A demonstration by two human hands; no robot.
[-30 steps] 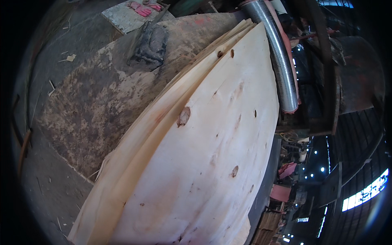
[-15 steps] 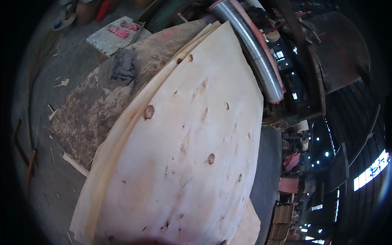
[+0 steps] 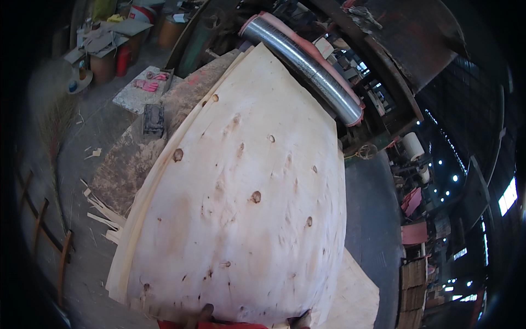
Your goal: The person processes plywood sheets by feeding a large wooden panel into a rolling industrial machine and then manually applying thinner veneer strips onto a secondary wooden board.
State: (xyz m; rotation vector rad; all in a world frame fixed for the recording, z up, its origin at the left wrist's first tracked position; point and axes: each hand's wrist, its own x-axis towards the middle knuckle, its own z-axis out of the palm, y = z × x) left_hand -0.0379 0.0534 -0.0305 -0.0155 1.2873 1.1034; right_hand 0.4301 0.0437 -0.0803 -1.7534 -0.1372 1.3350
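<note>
- Left hand (image 3: 206, 313): only a small dark part shows, at the sheet's near edge, low in my view. Fingers hidden; I cannot tell how far open it is, nor whether it grips.
- Right hand (image 3: 301, 319): likewise a sliver at the same edge, farther right. Spread and grip I cannot tell.
- Red cloth (image 3: 233, 325) between the two hands, at the lower rim.
- Sheet (image 3: 246, 181): pale wood, knotted, filling the middle of my view, near edge at the hands, far end tapering up beside the roller (image 3: 304, 68). More layers show along its left side.
- Another pale piece (image 3: 359, 293) juts out at lower right.
- Left of the sheet: dark block (image 3: 153, 122), pink gloves (image 3: 147, 85) beyond it.
</note>
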